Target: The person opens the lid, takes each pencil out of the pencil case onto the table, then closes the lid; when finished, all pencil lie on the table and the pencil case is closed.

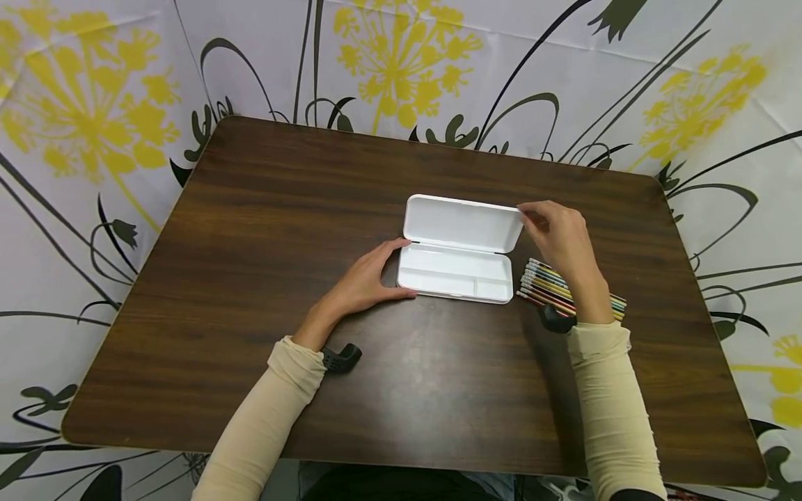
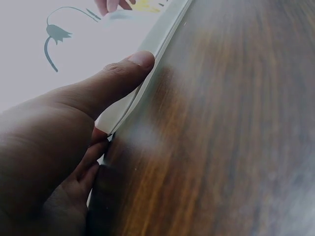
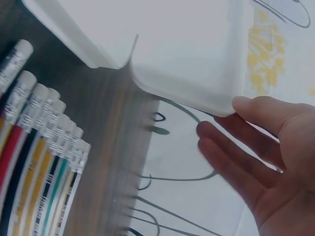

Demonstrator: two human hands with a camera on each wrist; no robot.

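A white pencil case (image 1: pixel 438 284) lies on the table with its lid (image 1: pixel 464 223) raised; its inside is bare, with a low divider towards the right. My left hand (image 1: pixel 368 277) grips the case's left end, thumb at the front edge and fingers at the back; in the left wrist view the thumb (image 2: pixel 123 76) presses the case's side. At the lid's upper right corner, my right hand (image 1: pixel 560 233) pinches the rim between thumb and fingers, as the right wrist view also shows. Several pencils (image 3: pixel 39 162) with eraser ends lie right of the case, partly hidden beneath my right wrist.
The brown wooden table (image 1: pixel 207 334) extends around the case, with its far edge beyond the lid. A white cloth with yellow and grey flower patterns (image 1: pixel 401 76) hangs behind and beside it. Dark wrist bands (image 1: pixel 342 358) sit on both wrists.
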